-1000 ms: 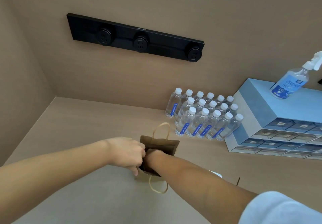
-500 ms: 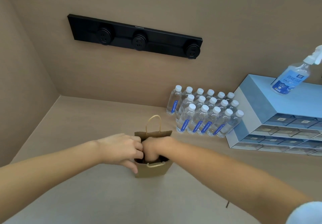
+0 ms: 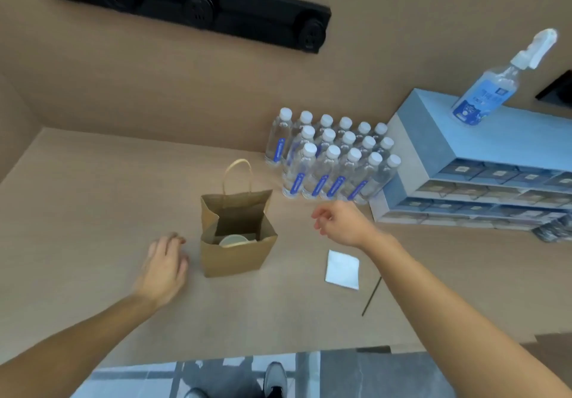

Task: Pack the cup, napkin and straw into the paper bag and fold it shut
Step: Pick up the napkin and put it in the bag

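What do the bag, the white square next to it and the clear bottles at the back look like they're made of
The bag looks like matte brown kraft paper, creased at its open mouth, with a twisted-paper loop handle. The white square seems a thin folded paper napkin, lying flat and matte, though soft tissue or cloth can't be ruled out. The bottles look like glossy clear plastic with white caps.

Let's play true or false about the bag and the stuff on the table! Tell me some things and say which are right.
1. The cup is inside the paper bag. True.
2. The napkin is in the bag. False: it lies on the table, to the right of the bag.
3. The right hand holds the straw. False: the straw lies on the table and the hand is empty.
4. The bag is folded shut. False: its top is open.
5. The left hand is beside the bag, holding nothing. True.
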The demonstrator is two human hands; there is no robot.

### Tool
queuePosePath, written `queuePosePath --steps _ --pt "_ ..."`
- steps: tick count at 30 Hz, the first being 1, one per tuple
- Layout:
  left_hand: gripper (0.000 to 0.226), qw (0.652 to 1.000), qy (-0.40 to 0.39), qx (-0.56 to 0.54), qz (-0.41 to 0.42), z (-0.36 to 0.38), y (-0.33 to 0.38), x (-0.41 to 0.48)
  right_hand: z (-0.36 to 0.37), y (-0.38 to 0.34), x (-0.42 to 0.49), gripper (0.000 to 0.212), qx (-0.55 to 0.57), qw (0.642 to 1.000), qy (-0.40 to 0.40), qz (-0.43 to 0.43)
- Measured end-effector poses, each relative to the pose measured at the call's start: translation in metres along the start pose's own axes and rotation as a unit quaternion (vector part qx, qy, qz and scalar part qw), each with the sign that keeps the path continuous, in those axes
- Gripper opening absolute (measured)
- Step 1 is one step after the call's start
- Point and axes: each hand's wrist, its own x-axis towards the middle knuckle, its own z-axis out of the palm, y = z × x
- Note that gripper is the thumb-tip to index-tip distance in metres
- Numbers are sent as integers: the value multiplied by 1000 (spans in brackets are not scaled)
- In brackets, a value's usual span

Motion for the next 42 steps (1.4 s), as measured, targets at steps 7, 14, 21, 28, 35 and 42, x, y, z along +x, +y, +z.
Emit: queuePosePath --steps 7,14,21,28,35,42 --pt "67 986 -32 132 -95 55 -14 -9 91 95 22 42 -48 989 -47 128" --pt "70 977 -33 175 -118 59 -18 -4 121 142 37 71 -99 979 -31 175" --pt "72 967 -51 188 -163 57 -19 2 117 160 46 80 -97 974 -36 203" --pt "71 967 -62 170 -178 45 -7 3 119 165 48 67 0 973 -50 224" --pt "71 971 -61 150 -174 45 -7 2 111 157 46 9 18 972 -49 227" --pt "71 975 -59 126 -171 44 -7 0 45 83 28 9 259 956 -7 139"
